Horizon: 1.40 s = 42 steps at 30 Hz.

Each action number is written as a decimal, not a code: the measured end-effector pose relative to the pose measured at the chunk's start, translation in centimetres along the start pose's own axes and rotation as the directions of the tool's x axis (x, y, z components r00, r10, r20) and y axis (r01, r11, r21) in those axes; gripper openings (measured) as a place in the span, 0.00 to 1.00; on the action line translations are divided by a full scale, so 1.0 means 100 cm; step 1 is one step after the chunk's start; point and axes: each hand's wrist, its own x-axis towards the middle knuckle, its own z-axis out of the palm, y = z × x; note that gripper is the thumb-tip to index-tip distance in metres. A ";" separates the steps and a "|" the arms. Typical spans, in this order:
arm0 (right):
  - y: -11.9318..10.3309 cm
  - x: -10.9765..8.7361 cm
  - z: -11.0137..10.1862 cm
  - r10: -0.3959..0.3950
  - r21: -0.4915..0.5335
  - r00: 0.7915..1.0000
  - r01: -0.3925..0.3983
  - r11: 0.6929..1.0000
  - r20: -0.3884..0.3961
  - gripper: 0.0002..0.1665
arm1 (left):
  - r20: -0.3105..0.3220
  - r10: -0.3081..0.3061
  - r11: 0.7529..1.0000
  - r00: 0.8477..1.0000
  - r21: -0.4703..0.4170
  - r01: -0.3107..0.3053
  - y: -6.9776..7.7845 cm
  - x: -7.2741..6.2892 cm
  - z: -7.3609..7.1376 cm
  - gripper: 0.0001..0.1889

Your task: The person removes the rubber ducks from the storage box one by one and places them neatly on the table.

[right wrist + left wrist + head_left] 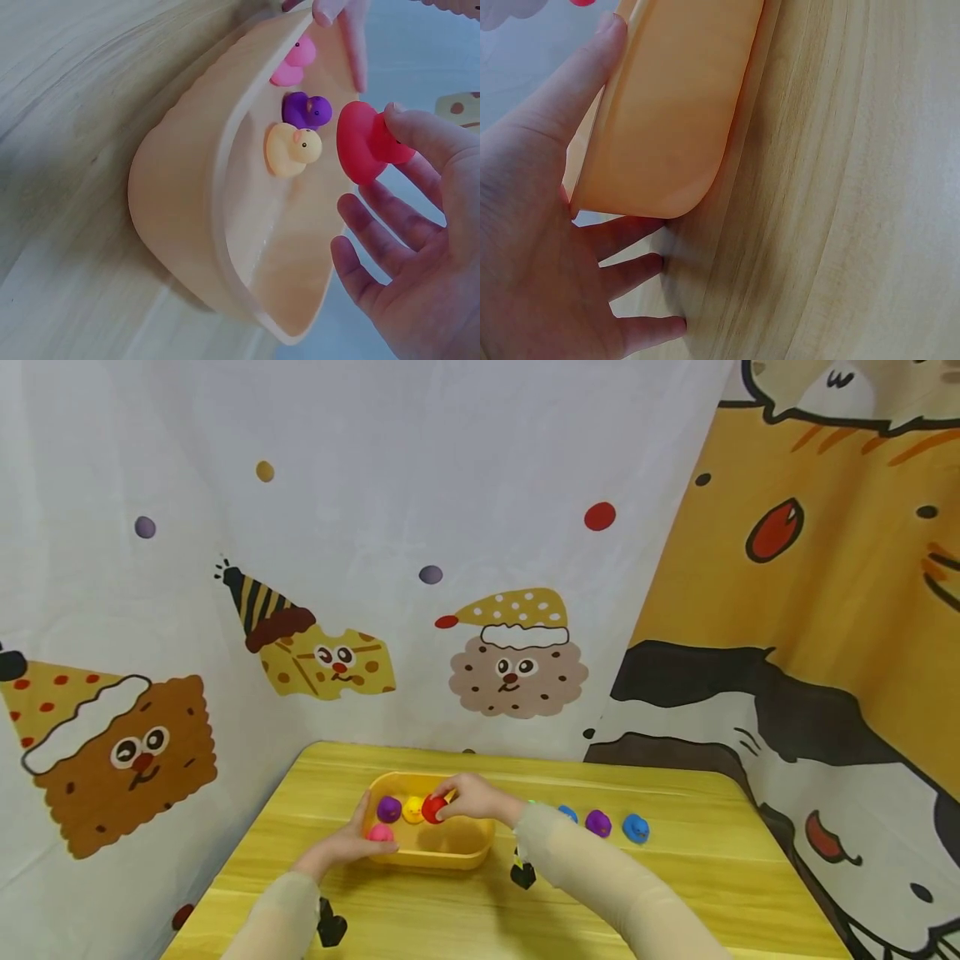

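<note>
Yellow tub (pixel 459 839) touches your spread left hand (pixel 348 842); your right hand (pixel 477 797) pinches 1 red duck (pixel 431 810) over it.

The right sleeve (pixel 600 885) leaves only a sliver of a green thing (pixel 532 802) showing (too little to name it) and covers part of a blue duck (pixel 567 812) — while the left wrist view's top edge cuts off the tub (pixel 675 112).

Tub (pixel 465 838): one
Red duck (pixel 431 811): one
Yellow duck (pixel 412 811): one
Pink duck (pixel 380 832): one
Purple ducks (pixel 388 810) (pixel 598 823): two
Blue ducks (pixel 636 828) (pixel 567 812): two
Green thing (pixel 532 802): one, mostly hidden
</note>
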 end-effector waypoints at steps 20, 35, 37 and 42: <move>0.009 -0.029 -0.023 -0.001 0.006 1.000 0.001 1.000 0.012 0.15 | 0.035 0.038 0.999 0.999 0.031 -0.039 0.005 -0.004 -0.005 0.67; 0.020 -0.057 -0.033 0.013 0.015 0.999 -0.012 1.000 -0.031 0.15 | 0.046 0.028 0.999 0.999 0.029 -0.029 0.004 -0.003 -0.003 0.67; 0.021 -0.060 -0.034 0.012 0.021 0.999 -0.011 1.000 -0.039 0.16 | 0.043 0.032 0.999 0.999 0.028 -0.033 0.005 -0.003 -0.002 0.67; 0.027 -0.067 -0.035 0.012 0.032 0.998 -0.011 0.999 -0.058 0.17 | 0.044 0.058 0.998 0.997 0.027 -0.060 0.005 -0.005 -0.002 0.68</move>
